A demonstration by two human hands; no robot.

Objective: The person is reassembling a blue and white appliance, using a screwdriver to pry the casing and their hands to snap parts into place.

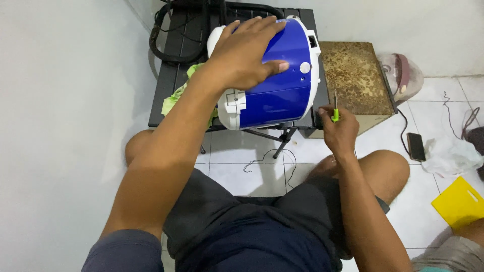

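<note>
On the dark slatted counter [169, 75] a green cloth [174, 98] lies at the left. Beside it, a blue-and-white cooker [282, 88] is tipped on its side under the left hand [247, 53], whose grip lies flat and open. Right of it, the right hand [340, 132] pinches a green-handled screwdriver [335, 110] upright before a rusty box [355, 75].

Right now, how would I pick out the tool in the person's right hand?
Find the black slatted table carrying the big blue and white appliance. Just past its right front corner, the right hand holds a small screwdriver upright. Its bright green handle and thin metal shaft set it apart from the rusty brown box behind.
</note>
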